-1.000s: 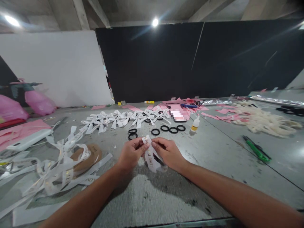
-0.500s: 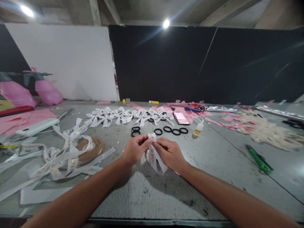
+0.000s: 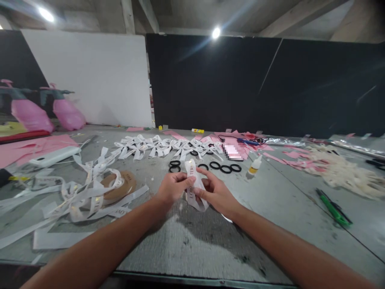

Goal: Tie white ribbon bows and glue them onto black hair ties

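Note:
A strip of white printed ribbon (image 3: 190,167), folded into a loop, is held up just above the table in front of me. My left hand (image 3: 172,188) pinches it between thumb and fingers. My right hand (image 3: 221,193) grips the ribbon's other side with the thumb, its index finger raised along the edge. Just beyond the hands lie several black rings (image 3: 226,169). A small glue bottle (image 3: 255,165) with a yellow label stands to their right. Behind the rings spreads a row of white ribbon bows (image 3: 144,147).
Loose ribbon tangles over a brown ribbon roll (image 3: 128,182) at left, near a white glue gun (image 3: 55,155). Pink spray bottles (image 3: 67,114) stand at the back left. A phone (image 3: 233,152) lies on pink scraps. A green cutter (image 3: 333,208) and cream strips (image 3: 351,172) are at right.
The right hand's fingers have spread and its index finger has lifted. The ribbon's top end now stands higher above the left thumb. The view has shifted slightly left.

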`<state>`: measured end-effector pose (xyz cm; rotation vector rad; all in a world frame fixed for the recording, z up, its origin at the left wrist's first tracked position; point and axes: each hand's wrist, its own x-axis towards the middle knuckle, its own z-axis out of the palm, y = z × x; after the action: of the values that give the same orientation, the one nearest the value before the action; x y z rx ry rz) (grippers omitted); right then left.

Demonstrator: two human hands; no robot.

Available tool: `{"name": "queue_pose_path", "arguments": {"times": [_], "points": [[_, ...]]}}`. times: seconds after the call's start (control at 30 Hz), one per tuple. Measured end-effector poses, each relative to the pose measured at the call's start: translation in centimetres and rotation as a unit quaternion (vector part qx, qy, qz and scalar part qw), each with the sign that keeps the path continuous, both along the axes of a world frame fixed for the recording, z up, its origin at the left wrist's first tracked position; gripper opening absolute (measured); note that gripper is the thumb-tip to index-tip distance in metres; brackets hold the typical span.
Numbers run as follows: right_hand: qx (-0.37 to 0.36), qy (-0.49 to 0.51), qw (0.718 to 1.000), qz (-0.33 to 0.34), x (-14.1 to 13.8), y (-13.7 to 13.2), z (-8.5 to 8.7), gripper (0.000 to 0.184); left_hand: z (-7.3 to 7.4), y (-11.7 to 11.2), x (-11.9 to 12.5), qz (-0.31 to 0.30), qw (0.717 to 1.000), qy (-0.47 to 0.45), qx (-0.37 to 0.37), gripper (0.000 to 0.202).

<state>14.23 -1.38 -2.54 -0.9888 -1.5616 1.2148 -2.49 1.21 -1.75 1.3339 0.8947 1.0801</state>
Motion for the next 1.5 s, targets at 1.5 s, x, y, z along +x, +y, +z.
{"name": "queue_pose_path", "arguments": {"times": [1.5], "points": [[0.132,-0.087,0.987,-0.042,1.2,0.5,1.5,0.027,0.9,-0.2,-0.5,-0.141,0.987,0.053,-0.053,0.026]]}}
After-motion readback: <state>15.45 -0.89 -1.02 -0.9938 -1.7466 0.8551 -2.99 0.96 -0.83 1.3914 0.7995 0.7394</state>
